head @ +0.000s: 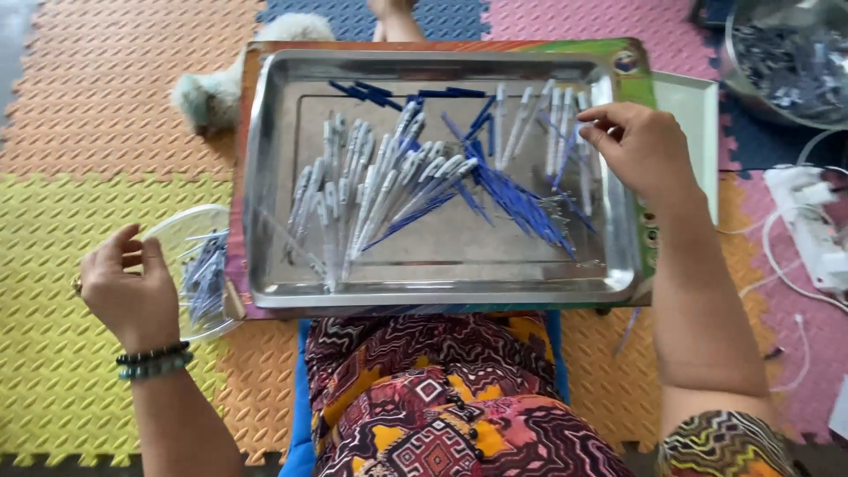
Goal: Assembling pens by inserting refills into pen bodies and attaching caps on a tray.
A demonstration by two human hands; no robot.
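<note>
Reading from the left, I see my left hand (131, 287) over the clear round plastic bowl (168, 234) on the foam floor mat (79, 115), fingers loosely curled and thumb close to forefinger. Whether something small is pinched there I cannot tell. The bowl holds a little heap of blue and grey pen pieces (205, 278).

Across my lap lies the shallow rectangular steel tray (265, 177), resting on a colourful board (658, 88). In the tray's left half is a fanned pile of white pen barrels (371, 190); to their right, a spread of thin blue ink refills (517, 203), with more white barrels (539, 115) lined up along the far edge.

My right hand (638, 146) is at the tray's right end, fingertips closed together on what looks like one white barrel from that row.

I judge this the picking stage of sorting or assembling pens. The next move calls for a clean lift of one piece without disturbing its neighbours.

A steel basin (786, 53) of dark parts is cut off at top right, its contents blurred. A white power strip (817, 230) lies at the right edge.
</note>
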